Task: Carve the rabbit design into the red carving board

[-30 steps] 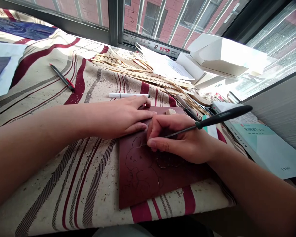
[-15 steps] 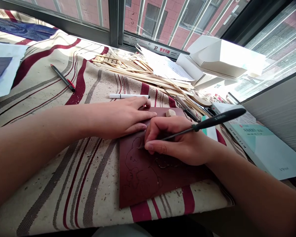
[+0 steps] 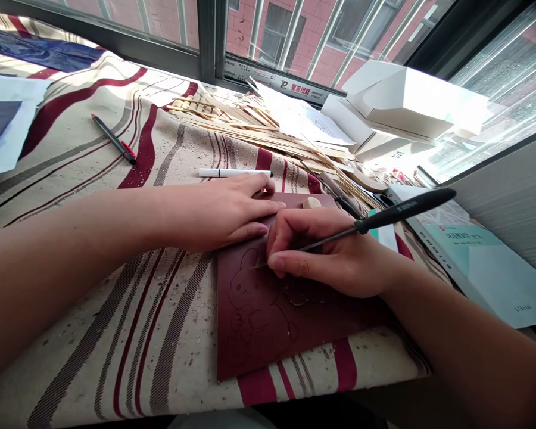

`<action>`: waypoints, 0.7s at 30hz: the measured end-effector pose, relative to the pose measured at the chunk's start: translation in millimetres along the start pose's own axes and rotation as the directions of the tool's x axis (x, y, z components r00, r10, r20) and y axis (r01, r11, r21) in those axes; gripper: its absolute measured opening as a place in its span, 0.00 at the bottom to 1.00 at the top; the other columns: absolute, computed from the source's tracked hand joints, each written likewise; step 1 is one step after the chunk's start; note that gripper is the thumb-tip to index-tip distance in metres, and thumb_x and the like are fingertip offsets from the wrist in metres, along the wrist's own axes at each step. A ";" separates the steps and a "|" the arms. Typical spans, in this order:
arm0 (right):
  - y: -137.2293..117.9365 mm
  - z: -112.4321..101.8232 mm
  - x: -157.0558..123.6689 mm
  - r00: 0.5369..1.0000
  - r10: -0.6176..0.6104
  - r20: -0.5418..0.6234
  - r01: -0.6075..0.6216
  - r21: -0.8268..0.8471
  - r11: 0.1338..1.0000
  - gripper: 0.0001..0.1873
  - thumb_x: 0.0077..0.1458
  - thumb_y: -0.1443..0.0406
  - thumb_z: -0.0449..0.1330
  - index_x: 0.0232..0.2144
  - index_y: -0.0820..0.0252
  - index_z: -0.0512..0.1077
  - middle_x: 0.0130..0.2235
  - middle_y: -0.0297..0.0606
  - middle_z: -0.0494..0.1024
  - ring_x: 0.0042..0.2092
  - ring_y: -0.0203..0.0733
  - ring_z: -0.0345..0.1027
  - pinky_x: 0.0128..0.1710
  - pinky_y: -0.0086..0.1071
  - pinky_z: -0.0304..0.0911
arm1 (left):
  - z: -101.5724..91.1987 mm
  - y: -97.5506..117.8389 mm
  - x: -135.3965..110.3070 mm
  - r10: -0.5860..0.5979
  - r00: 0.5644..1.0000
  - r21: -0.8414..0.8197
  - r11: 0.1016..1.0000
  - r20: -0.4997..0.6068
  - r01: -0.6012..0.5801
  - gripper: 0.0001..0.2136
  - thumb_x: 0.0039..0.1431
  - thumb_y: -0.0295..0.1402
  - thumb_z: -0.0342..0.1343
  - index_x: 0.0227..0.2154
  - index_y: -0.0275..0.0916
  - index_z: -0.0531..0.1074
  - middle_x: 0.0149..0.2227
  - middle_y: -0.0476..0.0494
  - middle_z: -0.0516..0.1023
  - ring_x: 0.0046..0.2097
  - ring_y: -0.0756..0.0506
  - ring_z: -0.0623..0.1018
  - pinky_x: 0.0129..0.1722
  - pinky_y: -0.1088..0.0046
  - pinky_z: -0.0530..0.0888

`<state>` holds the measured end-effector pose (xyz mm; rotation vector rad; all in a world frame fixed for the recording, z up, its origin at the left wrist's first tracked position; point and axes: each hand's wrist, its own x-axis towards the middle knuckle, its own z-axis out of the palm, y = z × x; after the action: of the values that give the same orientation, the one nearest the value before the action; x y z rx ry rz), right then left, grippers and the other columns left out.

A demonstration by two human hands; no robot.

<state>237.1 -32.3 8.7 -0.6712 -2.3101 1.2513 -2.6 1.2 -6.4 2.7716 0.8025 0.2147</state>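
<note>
A dark red-brown board lies on the striped cloth, with an animal outline drawn in thin lines on its left side. My right hand rests over the board, gripping a thin carving tool with a black handle and slim metal shaft. The tool's tip touches or hovers just over the drawn head, near the ear; I cannot tell which. Flat across the board's upper left edge lies my left hand, fingers stretched out and holding nothing. A small pale eraser-like block sits on the board's far edge.
Behind my left hand is a white marker; farther left lies a black and red pen. Thin wooden strips and papers pile up by the window. A white box and a book are at right.
The tool and my right hand have shifted very slightly to the right, and the handle sits a little higher. My left hand stays on the board.
</note>
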 end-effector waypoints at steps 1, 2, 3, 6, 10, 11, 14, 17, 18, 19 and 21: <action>-0.2 0.2 -0.2 1.000 -0.001 -0.003 0.001 -0.012 1.000 0.10 0.65 0.67 0.68 0.30 0.62 0.75 0.31 0.34 0.82 0.33 0.32 0.73 0.36 0.26 0.68 | -0.2 -0.2 0.0 -0.003 1.000 0.004 1.000 0.008 0.003 0.27 0.77 0.49 0.40 0.65 0.43 0.74 0.70 0.27 0.68 0.70 0.30 0.71 0.73 0.46 0.67; -0.3 0.5 -0.2 1.000 -0.006 -0.009 0.006 -0.025 1.000 0.10 0.65 0.67 0.68 0.30 0.62 0.75 0.31 0.34 0.82 0.34 0.33 0.73 0.36 0.27 0.68 | -0.3 -0.5 0.1 -0.002 1.000 0.007 1.000 0.014 0.002 0.27 0.77 0.49 0.40 0.65 0.43 0.74 0.70 0.26 0.68 0.71 0.29 0.71 0.73 0.45 0.68; -0.2 1.0 -0.1 1.000 -0.013 -0.014 0.012 -0.037 0.999 0.10 0.65 0.66 0.69 0.31 0.62 0.75 0.32 0.34 0.82 0.35 0.33 0.73 0.37 0.27 0.68 | -0.2 -1.0 0.1 0.003 1.000 0.006 1.000 0.015 -0.003 0.27 0.77 0.49 0.39 0.65 0.43 0.75 0.70 0.26 0.69 0.71 0.29 0.70 0.73 0.45 0.68; -0.2 2.2 0.6 1.000 -0.030 -0.008 0.029 -0.061 0.998 0.11 0.66 0.65 0.69 0.31 0.62 0.75 0.33 0.35 0.83 0.36 0.33 0.73 0.38 0.27 0.68 | 0.6 -2.7 -0.5 0.022 1.000 -0.002 1.000 -0.004 -0.022 0.27 0.77 0.51 0.39 0.64 0.46 0.76 0.70 0.29 0.70 0.71 0.30 0.71 0.73 0.47 0.68; -1.0 2.2 0.6 1.000 -0.024 -0.008 0.024 -0.086 0.996 0.11 0.66 0.66 0.68 0.31 0.62 0.75 0.33 0.35 0.82 0.35 0.33 0.72 0.38 0.28 0.67 | 0.5 -2.9 -2.1 0.010 1.000 -0.024 1.000 -0.019 -0.011 0.26 0.77 0.49 0.42 0.63 0.44 0.76 0.69 0.27 0.71 0.69 0.29 0.73 0.73 0.46 0.69; -1.2 2.2 0.2 1.000 -0.022 -0.017 0.020 -0.081 0.996 0.11 0.66 0.65 0.68 0.31 0.62 0.74 0.32 0.35 0.81 0.34 0.33 0.72 0.37 0.27 0.67 | 0.1 -2.6 -2.3 0.009 1.000 -0.024 1.000 -0.020 -0.010 0.26 0.77 0.49 0.42 0.63 0.43 0.77 0.69 0.27 0.71 0.68 0.29 0.73 0.72 0.46 0.69; -1.6 1.8 -0.8 0.999 -0.030 -0.015 0.030 -0.053 0.998 0.11 0.67 0.65 0.68 0.31 0.62 0.74 0.32 0.35 0.82 0.34 0.33 0.72 0.37 0.28 0.67 | -1.1 -1.5 -2.3 0.008 1.000 0.002 1.000 -0.019 -0.007 0.27 0.77 0.51 0.41 0.65 0.45 0.76 0.69 0.29 0.72 0.67 0.32 0.74 0.73 0.50 0.69; -1.2 1.3 -1.1 0.999 -0.034 0.005 0.034 -0.058 0.998 0.11 0.67 0.66 0.68 0.31 0.62 0.75 0.32 0.35 0.81 0.34 0.34 0.72 0.37 0.28 0.67 | -1.4 -0.8 -1.3 -0.001 1.000 0.027 1.000 -0.006 0.001 0.28 0.78 0.50 0.40 0.66 0.45 0.75 0.69 0.29 0.71 0.67 0.33 0.74 0.72 0.51 0.70; -1.0 1.2 -0.9 1.000 -0.029 0.003 0.029 -0.064 0.998 0.11 0.67 0.66 0.67 0.31 0.62 0.74 0.32 0.35 0.81 0.34 0.34 0.72 0.37 0.28 0.67 | -1.4 -0.6 -0.9 -0.001 1.000 0.030 1.000 0.002 0.001 0.27 0.78 0.49 0.40 0.66 0.44 0.75 0.69 0.28 0.70 0.67 0.32 0.74 0.72 0.51 0.70; -0.8 1.3 -0.7 1.000 -0.024 -0.004 0.024 -0.065 0.998 0.11 0.66 0.66 0.67 0.31 0.62 0.74 0.31 0.35 0.81 0.34 0.34 0.71 0.37 0.29 0.66 | -1.4 -0.6 -0.6 0.000 1.000 0.033 0.999 0.006 0.000 0.27 0.78 0.49 0.40 0.65 0.43 0.75 0.69 0.28 0.70 0.67 0.32 0.73 0.72 0.50 0.70; -0.4 1.6 -0.2 1.000 -0.019 -0.018 0.018 -0.054 0.998 0.11 0.66 0.66 0.68 0.31 0.62 0.74 0.31 0.35 0.81 0.35 0.34 0.71 0.37 0.29 0.66 | -1.3 -0.7 0.0 0.007 1.000 0.034 0.999 0.007 -0.007 0.27 0.78 0.49 0.40 0.65 0.44 0.75 0.69 0.28 0.70 0.67 0.31 0.73 0.72 0.48 0.70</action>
<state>236.2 -33.6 8.2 -0.6755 -2.3363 1.1741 -3.3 2.1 -5.3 2.8058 0.8017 0.1941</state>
